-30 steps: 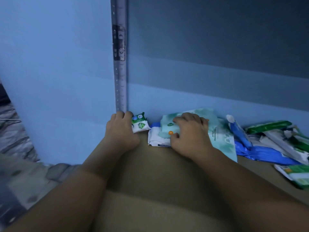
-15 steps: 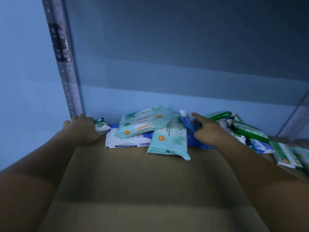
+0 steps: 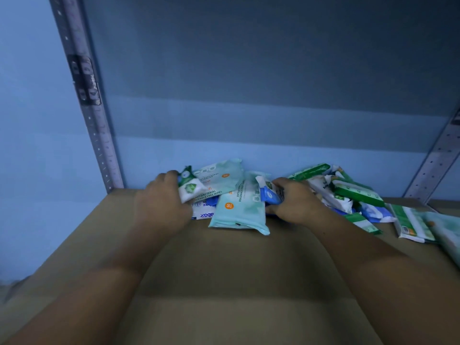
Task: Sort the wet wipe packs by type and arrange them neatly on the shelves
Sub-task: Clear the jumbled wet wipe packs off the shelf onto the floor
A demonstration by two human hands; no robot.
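Note:
Wet wipe packs lie in a loose heap along the back of a brown shelf [image 3: 224, 265]. My left hand [image 3: 161, 205] grips a small green and white pack [image 3: 190, 189] at the heap's left end. My right hand [image 3: 295, 202] holds a blue and white pack [image 3: 268, 192] in the middle. Between the hands lie two pale mint antibacterial packs [image 3: 239, 210], one overlapping the other, on top of a white pack with blue lettering [image 3: 205, 214]. Green and white packs [image 3: 353, 192] are piled to the right of my right hand.
A perforated metal upright [image 3: 99, 135] stands at the shelf's back left corner, another upright [image 3: 433, 163] at the back right. A blue wall closes the back. More green and mint packs [image 3: 418, 225] lie at the far right edge.
My left hand has lifted the small green and white pack and brought it right, over the mint packs. My right hand has closed around the blue and white pack.

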